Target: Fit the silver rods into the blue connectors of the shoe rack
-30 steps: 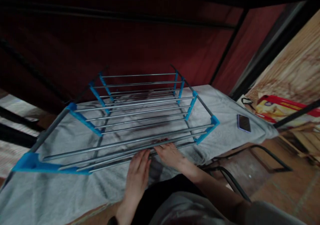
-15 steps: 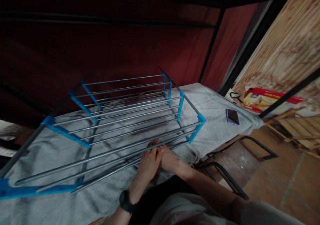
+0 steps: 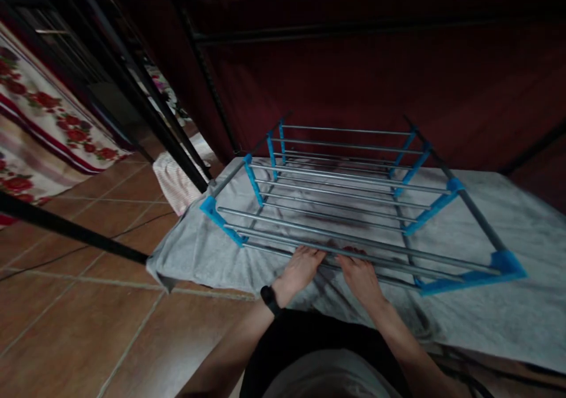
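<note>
The drying rack (image 3: 354,203) lies flat on the grey cloth (image 3: 508,321) that covers the desk, w/ its near rods right in front of you and the far end toward the dark red wall (image 3: 354,73). It's thin metal rods held in blue plastic end pieces (image 3: 435,206), so I'd judge it light for its size but long and awkward; stiff along the rods, prob. loose at the hinged sections, so it may fold or swing if you lift one end only. The rods look smooth and slippery, easy to roll in the fingers; the blue corner brackets (image 3: 504,265) and the thicker side tubes look like the surer places to take hold, one each side, approx. balanced. Plastic joints could crack if twisted, so no levering on a single rod. Your left hand (image 3: 303,265) rests at the nearest rods, fingers spread loosely and laid forward over them; your right hand (image 3: 360,274) sits just beside it, fingers likewise extended onto the rods. Whether either hand has closed round a rod I can't tell, since the fingertips are hidden under the bars. There's a black watch (image 3: 269,299) on the left wrist. The cloth under the rack is soft, wrinkled and dark-stained, and could drag along w/ the rack. Left of the desk: brown tiled floor (image 3: 79,315), black metal posts (image 3: 145,115), a pale folded cloth (image 3: 177,177) by the desk corner, and floral fabric (image 3: 39,127) beyond.
</note>
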`<move>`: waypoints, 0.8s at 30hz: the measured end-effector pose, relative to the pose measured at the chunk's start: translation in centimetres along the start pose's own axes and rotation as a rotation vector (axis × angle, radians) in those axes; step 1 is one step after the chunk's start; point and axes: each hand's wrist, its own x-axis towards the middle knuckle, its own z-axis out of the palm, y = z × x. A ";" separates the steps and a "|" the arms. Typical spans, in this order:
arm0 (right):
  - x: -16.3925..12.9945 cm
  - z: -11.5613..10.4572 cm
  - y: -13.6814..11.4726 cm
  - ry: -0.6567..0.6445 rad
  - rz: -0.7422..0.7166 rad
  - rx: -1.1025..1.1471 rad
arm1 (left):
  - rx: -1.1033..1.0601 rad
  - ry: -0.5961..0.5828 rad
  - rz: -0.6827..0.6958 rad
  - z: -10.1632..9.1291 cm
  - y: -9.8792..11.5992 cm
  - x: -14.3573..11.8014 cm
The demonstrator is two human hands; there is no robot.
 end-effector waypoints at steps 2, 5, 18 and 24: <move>0.0 0.0 0.1 0.032 -0.027 -0.005 | -0.005 0.004 0.008 -0.1 0.0 -0.1; 0.0 0.0 0.2 0.054 -0.056 -0.004 | -0.026 0.016 0.025 -0.1 0.0 -0.4; -0.4 0.8 0.7 0.038 -0.075 0.017 | -0.115 0.029 0.070 0.6 -0.8 -0.8; -0.2 0.4 0.5 0.081 -0.085 0.027 | -0.094 0.039 0.067 0.7 -0.9 -0.8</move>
